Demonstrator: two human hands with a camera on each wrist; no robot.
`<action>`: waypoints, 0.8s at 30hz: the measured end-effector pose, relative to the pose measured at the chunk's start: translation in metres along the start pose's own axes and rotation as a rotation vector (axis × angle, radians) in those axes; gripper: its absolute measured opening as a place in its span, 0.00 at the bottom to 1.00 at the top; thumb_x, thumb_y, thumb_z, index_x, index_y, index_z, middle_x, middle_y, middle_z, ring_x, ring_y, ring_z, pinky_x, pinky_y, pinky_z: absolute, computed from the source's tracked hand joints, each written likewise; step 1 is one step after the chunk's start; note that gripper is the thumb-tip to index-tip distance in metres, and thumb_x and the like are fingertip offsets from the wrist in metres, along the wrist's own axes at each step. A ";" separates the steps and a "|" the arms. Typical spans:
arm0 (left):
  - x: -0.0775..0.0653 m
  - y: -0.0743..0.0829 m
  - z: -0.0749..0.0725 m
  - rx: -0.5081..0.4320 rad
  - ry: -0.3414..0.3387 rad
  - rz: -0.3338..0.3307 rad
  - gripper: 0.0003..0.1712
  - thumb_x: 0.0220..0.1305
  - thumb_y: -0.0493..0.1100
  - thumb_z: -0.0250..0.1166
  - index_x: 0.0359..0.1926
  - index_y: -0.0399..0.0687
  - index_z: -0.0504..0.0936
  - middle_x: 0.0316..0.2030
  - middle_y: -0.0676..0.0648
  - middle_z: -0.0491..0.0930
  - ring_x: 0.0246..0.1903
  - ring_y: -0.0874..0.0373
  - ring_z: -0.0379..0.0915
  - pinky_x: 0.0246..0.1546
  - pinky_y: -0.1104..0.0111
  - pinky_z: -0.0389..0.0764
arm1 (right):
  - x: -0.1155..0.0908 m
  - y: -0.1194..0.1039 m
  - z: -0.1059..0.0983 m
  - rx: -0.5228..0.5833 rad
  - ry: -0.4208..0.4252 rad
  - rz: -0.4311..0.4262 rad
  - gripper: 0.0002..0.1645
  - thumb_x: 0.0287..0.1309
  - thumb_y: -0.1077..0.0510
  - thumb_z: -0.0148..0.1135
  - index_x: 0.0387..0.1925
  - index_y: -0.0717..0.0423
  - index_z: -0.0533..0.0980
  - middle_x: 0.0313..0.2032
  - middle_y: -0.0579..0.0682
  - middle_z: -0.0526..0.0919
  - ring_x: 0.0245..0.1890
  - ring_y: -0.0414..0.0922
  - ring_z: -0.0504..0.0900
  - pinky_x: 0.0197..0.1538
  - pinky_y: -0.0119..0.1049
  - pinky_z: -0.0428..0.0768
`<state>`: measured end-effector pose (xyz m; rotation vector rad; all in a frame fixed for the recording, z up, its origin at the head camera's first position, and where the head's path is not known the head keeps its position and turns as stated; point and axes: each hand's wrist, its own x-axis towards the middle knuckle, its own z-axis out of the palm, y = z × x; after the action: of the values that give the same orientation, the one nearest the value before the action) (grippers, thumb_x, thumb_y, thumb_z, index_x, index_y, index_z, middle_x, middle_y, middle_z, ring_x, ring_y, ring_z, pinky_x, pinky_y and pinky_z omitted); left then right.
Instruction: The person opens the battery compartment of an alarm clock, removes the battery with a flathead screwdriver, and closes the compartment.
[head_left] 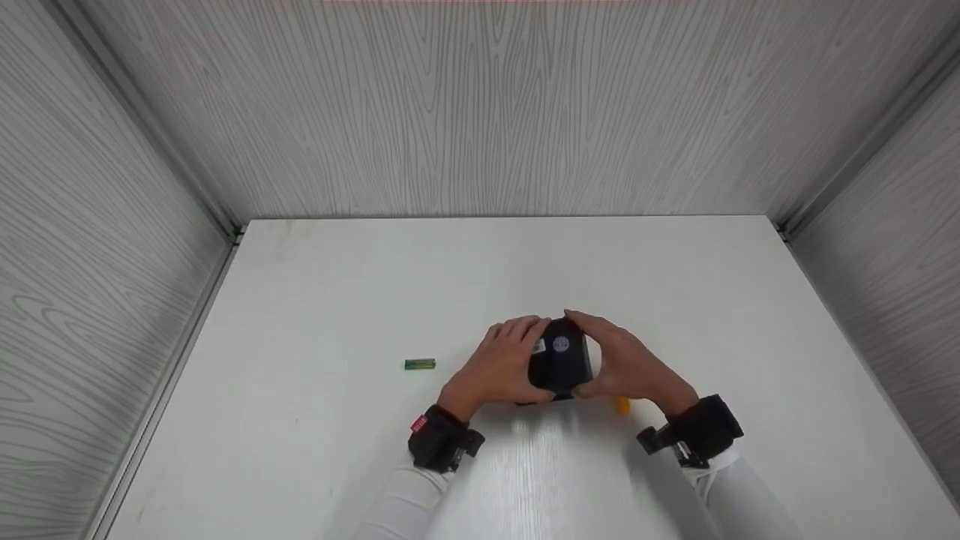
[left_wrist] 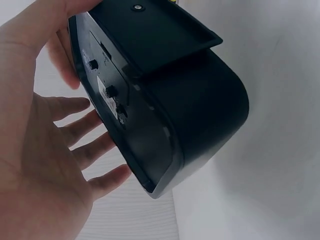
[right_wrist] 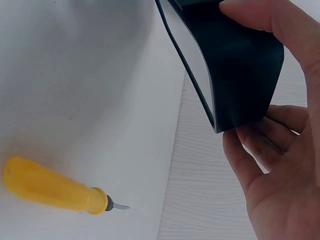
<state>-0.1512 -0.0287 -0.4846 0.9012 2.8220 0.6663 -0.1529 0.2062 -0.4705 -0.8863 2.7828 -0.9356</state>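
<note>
Between my two hands is a black alarm clock (head_left: 559,367), its back turned up toward the head camera. My left hand (head_left: 495,367) grips one side, thumb at the near edge and fingers at the far edge. On the opposite side my right hand (head_left: 628,364) holds it between thumb and fingers. Small knobs (left_wrist: 110,91) and a pale label stand on the recessed back panel in the left wrist view, beside a flap-like plate (left_wrist: 155,37) with a screw. The clock's front is hidden from the head camera.
A yellow-handled screwdriver (right_wrist: 55,190) lies on the white table (head_left: 330,300) by my right wrist, partly covered in the head view. A green battery (head_left: 420,364) lies left of my left hand. Wood-grain panels (head_left: 487,112) stand at the back and both sides.
</note>
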 end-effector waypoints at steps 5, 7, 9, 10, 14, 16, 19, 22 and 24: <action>0.001 0.000 0.001 0.000 0.021 0.002 0.61 0.44 0.66 0.70 0.74 0.49 0.54 0.69 0.47 0.61 0.68 0.54 0.57 0.65 0.55 0.65 | 0.000 0.002 0.002 -0.005 0.021 -0.050 0.65 0.30 0.54 0.82 0.73 0.51 0.58 0.67 0.52 0.70 0.67 0.51 0.70 0.65 0.54 0.72; 0.001 0.000 0.001 -0.005 0.031 0.004 0.61 0.44 0.66 0.71 0.74 0.49 0.55 0.69 0.47 0.61 0.68 0.55 0.58 0.64 0.55 0.67 | -0.001 0.003 0.001 -0.001 0.029 -0.077 0.66 0.30 0.55 0.82 0.73 0.50 0.58 0.68 0.52 0.69 0.67 0.51 0.70 0.65 0.53 0.72; 0.000 -0.001 0.001 -0.009 0.044 0.006 0.61 0.43 0.65 0.71 0.74 0.49 0.55 0.68 0.46 0.62 0.67 0.55 0.59 0.62 0.55 0.68 | -0.001 0.003 0.001 0.005 0.030 -0.096 0.66 0.31 0.55 0.82 0.74 0.50 0.57 0.68 0.51 0.69 0.67 0.50 0.70 0.66 0.53 0.72; 0.000 -0.002 0.001 -0.009 0.049 0.006 0.61 0.43 0.65 0.71 0.74 0.48 0.55 0.68 0.46 0.62 0.67 0.55 0.59 0.62 0.56 0.68 | 0.000 0.003 0.001 0.005 0.028 -0.101 0.66 0.31 0.55 0.82 0.74 0.49 0.56 0.68 0.51 0.68 0.67 0.50 0.69 0.66 0.53 0.71; -0.001 -0.003 0.002 -0.015 0.060 0.005 0.60 0.44 0.66 0.70 0.74 0.48 0.55 0.68 0.47 0.62 0.66 0.55 0.60 0.61 0.56 0.69 | 0.001 0.002 0.000 0.030 0.002 -0.094 0.66 0.33 0.56 0.81 0.74 0.48 0.54 0.69 0.50 0.66 0.69 0.49 0.67 0.67 0.53 0.70; -0.001 -0.004 0.002 -0.019 0.060 0.004 0.60 0.44 0.66 0.70 0.74 0.48 0.55 0.68 0.46 0.62 0.66 0.55 0.60 0.61 0.56 0.69 | 0.001 0.002 0.000 0.048 -0.013 -0.087 0.66 0.34 0.56 0.80 0.74 0.49 0.54 0.70 0.50 0.66 0.70 0.49 0.66 0.68 0.53 0.68; -0.002 -0.005 0.002 -0.028 0.065 0.001 0.60 0.44 0.66 0.70 0.74 0.48 0.55 0.68 0.46 0.62 0.66 0.55 0.60 0.61 0.56 0.69 | 0.001 0.003 0.001 0.069 -0.020 -0.072 0.65 0.35 0.56 0.80 0.74 0.50 0.54 0.70 0.48 0.65 0.70 0.49 0.65 0.69 0.54 0.67; -0.002 -0.005 0.001 -0.033 0.077 0.001 0.59 0.44 0.66 0.70 0.74 0.48 0.56 0.67 0.47 0.63 0.65 0.55 0.61 0.61 0.56 0.70 | 0.001 0.005 0.001 0.092 -0.012 -0.057 0.65 0.35 0.56 0.80 0.74 0.50 0.54 0.71 0.47 0.64 0.71 0.48 0.63 0.70 0.54 0.65; -0.003 -0.005 0.001 -0.036 0.080 0.002 0.59 0.44 0.66 0.70 0.74 0.48 0.56 0.67 0.47 0.63 0.65 0.55 0.61 0.60 0.56 0.70 | 0.000 0.006 0.002 0.112 -0.008 -0.050 0.65 0.36 0.56 0.80 0.74 0.50 0.54 0.71 0.47 0.64 0.72 0.48 0.63 0.70 0.55 0.64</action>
<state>-0.1510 -0.0336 -0.4882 0.8913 2.8689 0.7680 -0.1557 0.2088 -0.4756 -0.9447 2.6827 -1.0805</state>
